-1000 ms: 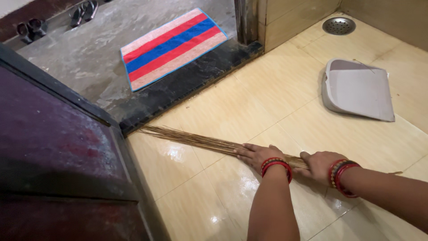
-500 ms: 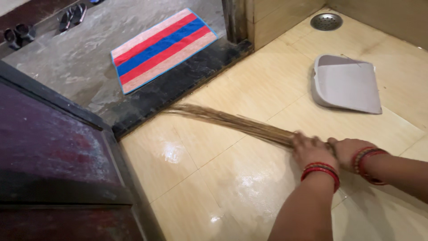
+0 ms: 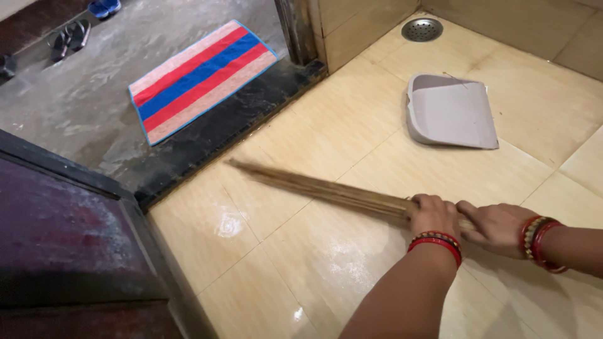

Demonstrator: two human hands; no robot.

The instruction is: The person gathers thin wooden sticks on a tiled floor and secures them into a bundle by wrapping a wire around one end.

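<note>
1. Head view: the left hand (image 3: 434, 215) is curled tight around the stick broom (image 3: 314, 186).
2. The right hand (image 3: 496, 227) clasps the broom just behind it.
3. The broom lies low over the wet cream tile floor (image 3: 352, 132), with its tip near the black threshold (image 3: 207, 141).
4. A grey dustpan (image 3: 449, 112) sits well apart.

The broom (image 3: 314, 186) is blurred along its bristle tips, and its rear end is covered by the left hand (image 3: 434, 216) and right hand (image 3: 496, 226). Both forearms are cut off, the left by the bottom edge and the right by the right edge. The dark door (image 3: 63, 251) is cropped at the left and bottom. The sandals (image 3: 69, 37) and blue shoe (image 3: 103, 7) at the top are too small to be told apart clearly, the shoe clipped by the edge.
</note>
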